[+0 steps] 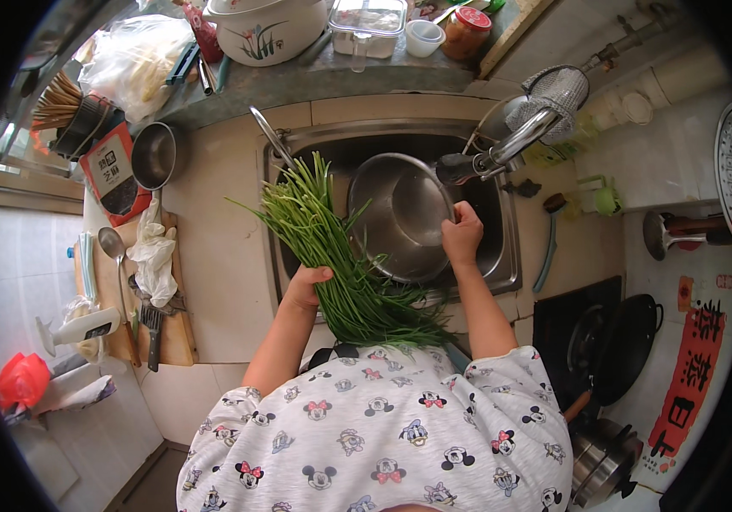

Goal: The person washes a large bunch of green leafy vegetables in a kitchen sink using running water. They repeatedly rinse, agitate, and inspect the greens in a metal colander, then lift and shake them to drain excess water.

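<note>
A large bunch of long green stalks, probably garlic chives (340, 275), is gripped around its middle by my left hand (307, 287). The pale cut ends point away from me, and the dark leafy tips droop over the sink's front edge. With my right hand (463, 235) I hold the right rim of a round stainless steel basin (414, 205), which sits tilted in the metal sink (510, 262). The inside of the basin shows bare metal. Part of its left side is hidden by the stalks.
A chrome faucet (491, 161) reaches over the sink's right side, and a second thin spout (270, 134) stands at its left corner. Left of the sink lies a wooden cutting board (180, 336) with a ladle and slotted turner. A black wok (628, 349) stands on the stove at right.
</note>
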{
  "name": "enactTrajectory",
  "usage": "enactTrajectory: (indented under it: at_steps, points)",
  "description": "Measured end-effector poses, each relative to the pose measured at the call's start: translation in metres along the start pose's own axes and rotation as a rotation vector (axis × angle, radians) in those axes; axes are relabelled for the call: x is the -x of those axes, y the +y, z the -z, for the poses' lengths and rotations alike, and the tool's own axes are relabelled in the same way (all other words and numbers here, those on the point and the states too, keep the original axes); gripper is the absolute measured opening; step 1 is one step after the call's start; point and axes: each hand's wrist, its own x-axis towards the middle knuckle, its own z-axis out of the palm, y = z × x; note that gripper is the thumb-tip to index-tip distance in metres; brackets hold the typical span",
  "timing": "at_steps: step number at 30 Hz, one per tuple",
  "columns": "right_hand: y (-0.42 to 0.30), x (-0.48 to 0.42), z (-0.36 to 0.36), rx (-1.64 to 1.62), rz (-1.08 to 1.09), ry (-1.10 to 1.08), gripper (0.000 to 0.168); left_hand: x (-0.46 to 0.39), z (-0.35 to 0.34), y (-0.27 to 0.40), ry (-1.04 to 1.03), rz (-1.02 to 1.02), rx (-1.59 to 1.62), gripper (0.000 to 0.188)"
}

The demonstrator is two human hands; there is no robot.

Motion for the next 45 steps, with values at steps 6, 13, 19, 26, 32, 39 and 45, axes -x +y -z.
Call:
enactTrajectory:
  at_steps: [6, 13, 19, 26, 32, 39, 45]
  points:
    - [0.003, -0.006, 0.009, -0.114, -0.116, 0.129, 0.007, -0.004, -0.003, 0.001, 0.028, 0.015, 0.008, 0.07]
    - [0.011, -0.008, 0.009, -0.166, -0.146, 0.166, 0.008, -0.009, -0.009, 0.001, 0.026, 0.02, -0.01, 0.07]
    - [0.013, -0.006, -0.004, -0.474, -0.277, 0.121, 0.011, -0.006, -0.008, 0.002, 0.043, 0.03, 0.008, 0.069]
    - [0.061, -0.006, -0.037, -0.841, -0.677, -0.049, 0.024, -0.011, 0.0, -0.001, 0.069, 0.024, -0.002, 0.064]
    - [0.091, 0.014, -0.063, -0.854, -0.845, -0.186, 0.032, -0.013, 0.008, -0.002, 0.107, 0.09, 0.031, 0.055]
    - [0.104, 0.018, -0.062, -0.333, -0.781, -0.527, 0.03, -0.04, 0.007, -0.003, 0.209, 0.204, 0.137, 0.038]
    - [0.12, 0.016, -0.066, -0.221, -0.66, -0.434, 0.025, -0.096, 0.02, -0.022, 0.517, 0.523, 0.142, 0.027]
